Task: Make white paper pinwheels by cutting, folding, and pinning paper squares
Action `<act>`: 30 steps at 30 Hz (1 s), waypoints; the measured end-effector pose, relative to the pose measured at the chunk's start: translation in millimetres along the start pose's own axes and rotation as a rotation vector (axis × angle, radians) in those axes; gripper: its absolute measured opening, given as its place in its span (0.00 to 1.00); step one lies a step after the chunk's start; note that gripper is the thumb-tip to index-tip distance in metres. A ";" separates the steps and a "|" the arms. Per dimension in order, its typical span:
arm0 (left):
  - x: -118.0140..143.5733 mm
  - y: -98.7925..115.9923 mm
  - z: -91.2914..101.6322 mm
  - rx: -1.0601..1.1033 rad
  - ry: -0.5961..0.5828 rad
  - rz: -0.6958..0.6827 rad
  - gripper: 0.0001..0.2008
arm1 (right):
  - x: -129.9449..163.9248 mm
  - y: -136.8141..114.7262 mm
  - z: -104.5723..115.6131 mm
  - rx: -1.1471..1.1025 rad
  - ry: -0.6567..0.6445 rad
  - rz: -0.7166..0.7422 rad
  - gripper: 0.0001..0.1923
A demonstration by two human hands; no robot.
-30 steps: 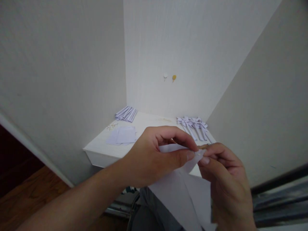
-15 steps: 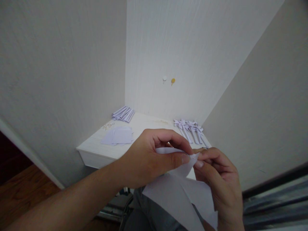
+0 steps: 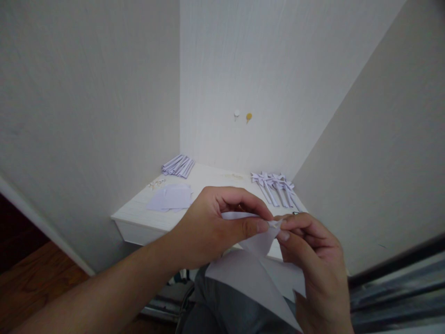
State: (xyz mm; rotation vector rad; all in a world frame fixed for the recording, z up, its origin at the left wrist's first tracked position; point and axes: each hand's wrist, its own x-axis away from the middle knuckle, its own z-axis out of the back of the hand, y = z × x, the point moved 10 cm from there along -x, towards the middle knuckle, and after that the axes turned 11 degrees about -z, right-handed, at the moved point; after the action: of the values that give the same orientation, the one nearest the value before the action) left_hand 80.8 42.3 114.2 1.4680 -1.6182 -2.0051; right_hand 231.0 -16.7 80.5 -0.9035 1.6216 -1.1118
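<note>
A: Thing in hand?
B: A white, flat paper sheet with pointed flaps (image 3: pixel 243 273). It's hanging from both hands, in front of the shelf edge, above a grey-clothed leg (image 3: pixel 224 306).
A: Hands?
B: Left hand (image 3: pixel 217 232) is pinching a gathered corner between thumb and fingers. Right hand (image 3: pixel 316 264) is gripping the tip of that same corner, thumb against index finger. Fingertips are nearly meeting.
A: Around that?
B: White, straight-edged shelf (image 3: pixel 208 183) is sitting behind the hands. White paper pinwheels on rolled sticks (image 3: pixel 278 190) are lying on its right side, beyond the right hand. Pale, flat paper pieces (image 3: pixel 170 198) are overlapping on the left.
A: Further back?
B: Small pale bits (image 3: pixel 157 183) are lying just behind those pieces, too small to identify. White rolled paper tubes (image 3: pixel 178 166) are lying bundled in the back left.
A: Wall?
B: Round white hook (image 3: pixel 237 113) and round yellow hook (image 3: pixel 249 116) are sitting side by side.
</note>
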 end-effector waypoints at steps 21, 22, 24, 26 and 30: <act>3.0 -20.4 -2.5 0.182 -0.042 0.094 0.03 | -10.0 18.1 -2.8 -0.052 -0.105 -0.054 0.03; 3.2 -20.4 -3.0 0.189 -0.044 0.097 0.03 | -10.2 17.8 -3.8 -0.060 -0.112 -0.054 0.03; 3.3 -19.5 -3.9 0.195 -0.050 0.095 0.03 | -10.0 17.2 -4.9 -0.074 -0.117 -0.055 0.04; 3.3 -18.1 -4.6 0.194 -0.053 0.089 0.03 | -9.2 16.0 -5.8 -0.090 -0.123 -0.053 0.05; 4.7 -17.4 -6.9 0.209 -0.063 0.099 0.03 | -7.2 16.5 -12.2 -0.165 -0.171 -0.090 0.05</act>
State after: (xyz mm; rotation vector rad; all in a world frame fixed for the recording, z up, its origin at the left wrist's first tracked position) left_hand 90.9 41.6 97.8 1.3706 -1.9372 -1.8955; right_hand 220.3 -1.7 68.7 -1.1574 1.5599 -0.9432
